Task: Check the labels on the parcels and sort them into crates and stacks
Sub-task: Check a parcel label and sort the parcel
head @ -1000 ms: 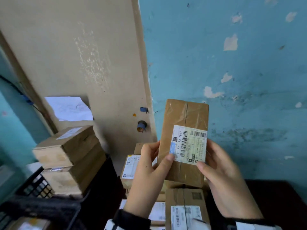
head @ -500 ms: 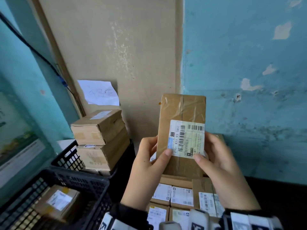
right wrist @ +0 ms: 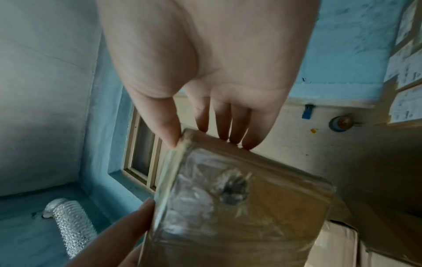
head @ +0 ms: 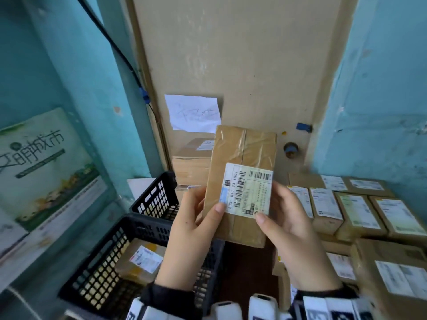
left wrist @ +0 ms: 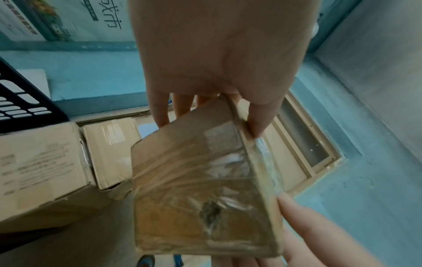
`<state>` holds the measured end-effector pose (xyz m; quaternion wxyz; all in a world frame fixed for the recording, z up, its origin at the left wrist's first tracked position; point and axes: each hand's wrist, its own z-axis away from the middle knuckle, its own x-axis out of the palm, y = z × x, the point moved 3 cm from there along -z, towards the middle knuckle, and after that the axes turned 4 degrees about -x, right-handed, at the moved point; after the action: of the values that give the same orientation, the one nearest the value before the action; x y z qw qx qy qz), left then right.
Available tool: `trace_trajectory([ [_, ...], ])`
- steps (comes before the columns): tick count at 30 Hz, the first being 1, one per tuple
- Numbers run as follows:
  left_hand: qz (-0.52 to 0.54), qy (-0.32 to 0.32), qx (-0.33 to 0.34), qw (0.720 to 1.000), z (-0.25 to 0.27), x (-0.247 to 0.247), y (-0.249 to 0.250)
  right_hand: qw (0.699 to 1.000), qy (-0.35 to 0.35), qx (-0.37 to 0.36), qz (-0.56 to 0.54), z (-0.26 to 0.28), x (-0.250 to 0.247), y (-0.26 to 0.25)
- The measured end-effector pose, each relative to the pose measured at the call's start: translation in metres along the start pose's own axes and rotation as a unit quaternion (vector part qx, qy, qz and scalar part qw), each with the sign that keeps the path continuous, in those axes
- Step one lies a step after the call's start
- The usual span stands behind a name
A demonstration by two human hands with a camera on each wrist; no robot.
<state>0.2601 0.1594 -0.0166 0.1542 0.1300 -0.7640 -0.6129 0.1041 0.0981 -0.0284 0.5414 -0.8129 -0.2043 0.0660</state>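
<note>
A flat brown taped parcel (head: 242, 158) is held upright in front of me, its white barcode label (head: 248, 189) facing the head camera. My left hand (head: 196, 225) grips its left edge, thumb on the label's lower left corner. My right hand (head: 288, 225) grips the right edge, thumb at the label's lower right. The left wrist view shows the parcel's taped end (left wrist: 200, 198) with my left hand (left wrist: 217, 101) pinching it. In the right wrist view my right hand (right wrist: 205, 130) holds the parcel (right wrist: 242, 207) with fingers behind it and thumb in front.
A black crate (head: 104, 269) at lower left holds a labelled parcel (head: 141, 259); a second black crate (head: 154, 197) stands behind it. Brown boxes (head: 191, 165) are stacked against the beige door. Several labelled parcels (head: 355, 209) lie in rows at right.
The view has swung left and down, bringing the black crates and the rows of parcels into sight. Both hands keep the same hold on the parcel, label still facing me.
</note>
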Motion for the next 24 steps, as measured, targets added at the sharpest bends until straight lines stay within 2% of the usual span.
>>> trace_trajectory([
  [6,0.013,0.004,-0.008,1.000,-0.006,-0.049,0.005,1.000,-0.001,0.000,0.015,-0.007,0.049,-0.003],
  [11,-0.004,0.036,0.003,0.999,-0.006,-0.077,0.012,0.999,-0.033,0.006,0.013,-0.015,0.078,-0.005],
  [20,-0.055,0.084,0.002,0.995,-0.002,-0.100,0.018,0.997,-0.061,0.036,-0.028,-0.023,0.101,0.008],
  [24,-0.063,0.104,-0.020,0.992,-0.001,-0.112,0.008,0.996,-0.065,0.052,-0.029,-0.026,0.112,0.019],
])
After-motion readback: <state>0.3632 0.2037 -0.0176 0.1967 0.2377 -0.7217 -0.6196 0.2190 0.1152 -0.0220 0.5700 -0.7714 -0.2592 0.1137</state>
